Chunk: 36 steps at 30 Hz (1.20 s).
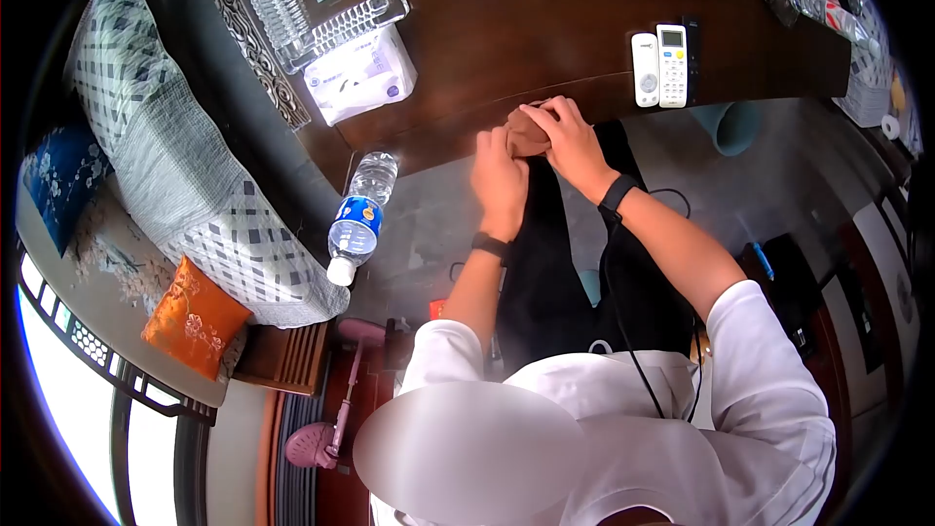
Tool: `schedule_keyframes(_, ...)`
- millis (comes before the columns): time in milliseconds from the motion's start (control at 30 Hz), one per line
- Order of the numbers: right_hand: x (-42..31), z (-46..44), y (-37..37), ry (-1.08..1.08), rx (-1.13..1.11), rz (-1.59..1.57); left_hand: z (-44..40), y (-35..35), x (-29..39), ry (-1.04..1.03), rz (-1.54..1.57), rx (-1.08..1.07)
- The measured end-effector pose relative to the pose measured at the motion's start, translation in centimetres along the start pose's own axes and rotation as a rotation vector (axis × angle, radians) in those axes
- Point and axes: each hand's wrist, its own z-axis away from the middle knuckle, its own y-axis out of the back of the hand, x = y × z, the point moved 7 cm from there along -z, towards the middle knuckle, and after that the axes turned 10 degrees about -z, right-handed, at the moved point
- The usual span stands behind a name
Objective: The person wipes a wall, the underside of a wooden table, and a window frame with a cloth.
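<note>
Brown and smooth-looking, a small rounded piece [527,134] sits between the two hands at the near edge of the table, and from my distant feed I cannot tell what it is made of. I see the left hand [500,185] gripping its near left side, while the right hand [577,149] curls its fingers over the top and right. My worry is a slip: if the fingers loosened unevenly, the piece could drop past the table edge onto the black trousers [531,282] below. Pressing too hard might dent it, should it be soft. The thin black cord [614,317] beside the right forearm could snag if that arm swung wide.

Ahead of the hands, I see dark, polished wood on the table [526,39]. Right of the right hand lie slim remotes [672,68] with rounded corners. Beyond the left hand are a glossy tissue pack [360,75] and a ribbed, clear tray [263,5]; nearer on that side is a transparent plastic bottle [356,224], its support unclear to me.
</note>
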Motion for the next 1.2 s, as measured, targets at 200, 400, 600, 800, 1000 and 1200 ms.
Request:
schedule_keyframes(200, -2.7, -5.6, 0.2, 0.104, 0.156, 0.012, -5.2, 2.7, 0.3, -0.001, -0.044, 0.191)
schedule_keyframes(400, -3.7, -10.1, 0.7, 0.125, 0.263, 0.023, -9.6, 5.1, 1.8, -0.024, -0.052, 0.268)
schedule_keyframes(600, -3.5, -12.0, 1.1, 0.133, 0.342, 0.033, -11.3, 5.4, 2.6, 0.004, -0.068, 0.300)
schedule_keyframes(800, -2.6, -8.9, 0.6, 0.043, 0.311, 0.035, -8.2, 3.5, 1.6, -0.042, -0.024, 0.340)
schedule_keyframes(1000, -0.1, 0.2, 0.1, 0.030, 0.203, 0.052, 0.0, -0.7, 1.0, 0.003, 0.068, 0.218)
schedule_keyframes(1200, 3.8, 12.1, -1.3, -0.053, -0.030, -0.071, 12.1, -5.6, -2.0, -0.015, 0.025, 0.036)
